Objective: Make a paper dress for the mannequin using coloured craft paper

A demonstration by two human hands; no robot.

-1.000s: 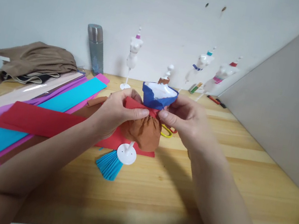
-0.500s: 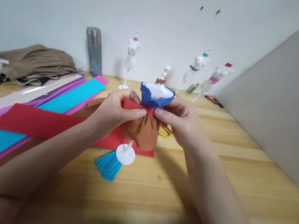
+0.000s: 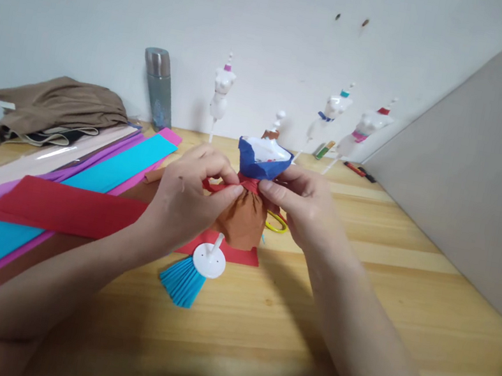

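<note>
A small white mannequin (image 3: 267, 149) tilts between my hands above the table. It wears a blue top (image 3: 261, 169), a brown collar and a gathered brown paper skirt (image 3: 245, 222); its round white base (image 3: 209, 261) shows below. Around its waist runs a red paper strip (image 3: 250, 184). My left hand (image 3: 197, 188) pinches the strip's loose end and front with thumb and forefinger. On the other side, my right hand (image 3: 304, 204) grips the mannequin at the waist, its thumb pressing the red band and its other fingers hidden behind.
Several paper sheets lie at left, including a red sheet (image 3: 67, 207) and a blue one (image 3: 140, 155). A pleated blue paper piece (image 3: 183, 281) is under the base. Yellow-handled scissors (image 3: 277, 222) lie behind my right hand. Other mannequins (image 3: 223, 83) and a flask (image 3: 158, 87) stand along the wall.
My left hand has shifted from holding the red strip spread out flat to pinching it, now narrower and bunched, against the waist. My right hand stays at the waist.
</note>
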